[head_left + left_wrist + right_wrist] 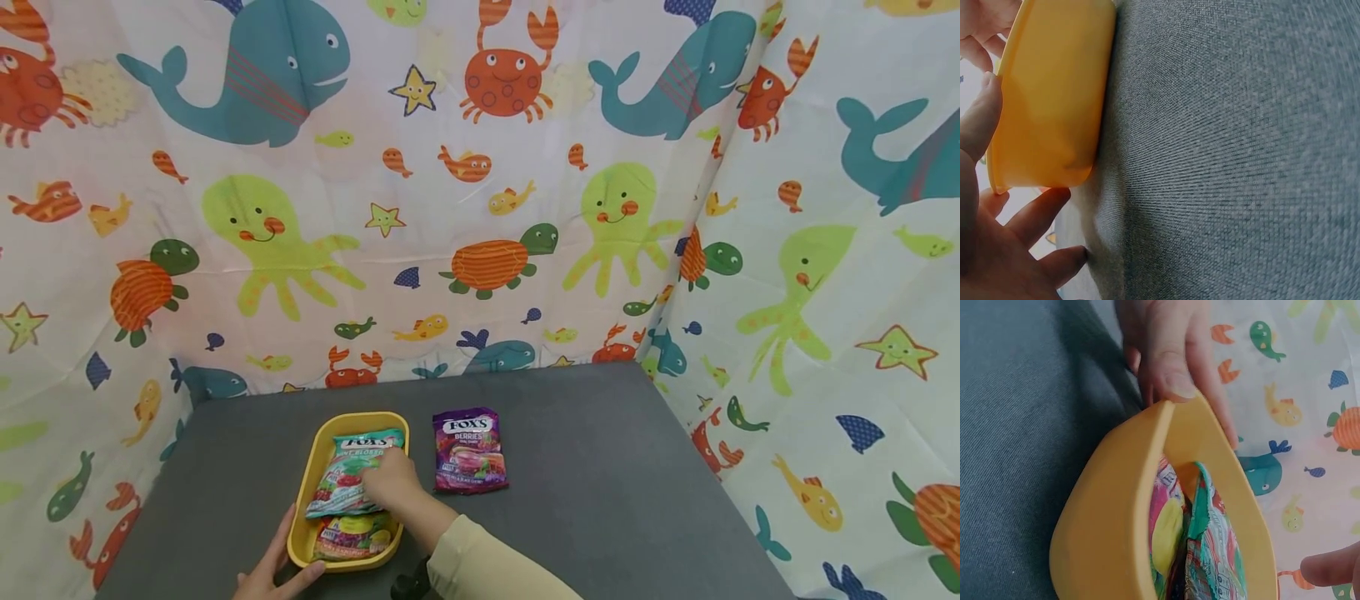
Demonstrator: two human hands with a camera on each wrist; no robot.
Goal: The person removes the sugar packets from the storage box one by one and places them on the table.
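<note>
A yellow plastic tub [300, 500] sits on the grey cloth surface with candy bags inside. My left hand [273, 562] holds its near left corner, thumb at the near rim and fingers spread along the left outer wall. In the tub, a teal Fox's candy bag [341, 479] lies partly over a yellow and pink Fox's bag [352, 537]. My right hand [393, 483] reaches over the tub's right rim and overlaps the teal bag in the head view. In the right wrist view, one straight right finger [1329, 567] shows beyond the far rim, apart from the bags.
A purple Fox's Berries candy bag [470, 450] lies flat to the right of the tub. Around the grey surface [600, 483] hangs a white curtain [420, 292] printed with sea animals, at the back and both sides.
</note>
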